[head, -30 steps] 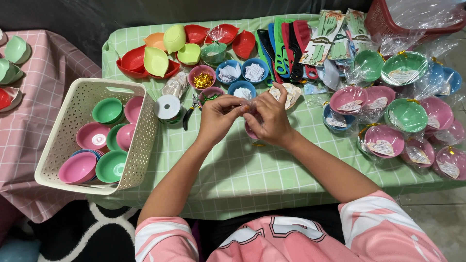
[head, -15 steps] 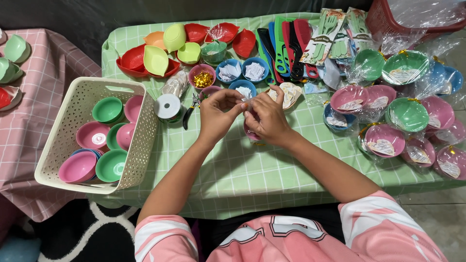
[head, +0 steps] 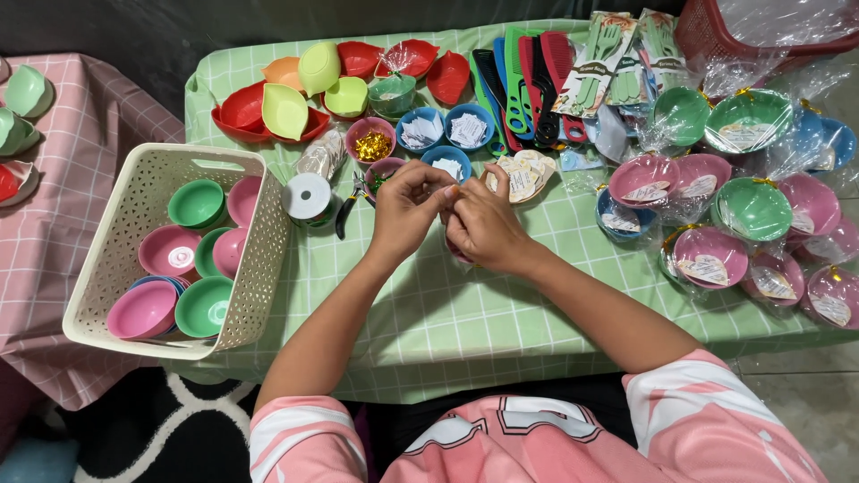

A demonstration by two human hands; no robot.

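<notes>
My left hand (head: 407, 206) and my right hand (head: 483, 225) meet over the middle of the green checked tablecloth (head: 429, 313). Their fingertips pinch together on something small that the fingers hide. A bit of pink shows under my right hand, mostly covered. Just beyond the hands sit small blue bowls of white paper slips (head: 447, 165) and a pink bowl of gold bits (head: 371, 143). A roll of ribbon (head: 309, 197) stands left of my left hand.
A cream basket (head: 259, 259) at the left holds pink and green bowls. Wrapped bowls (head: 707, 255) crowd the right side. Combs (head: 519, 89), packaged forks (head: 613, 58) and red and yellow dishes (head: 286, 112) line the far edge. A pink checked table (head: 54, 224) adjoins at left.
Both hands stayed together at the table's middle, with only slight finger movement. Nothing else shifted.
</notes>
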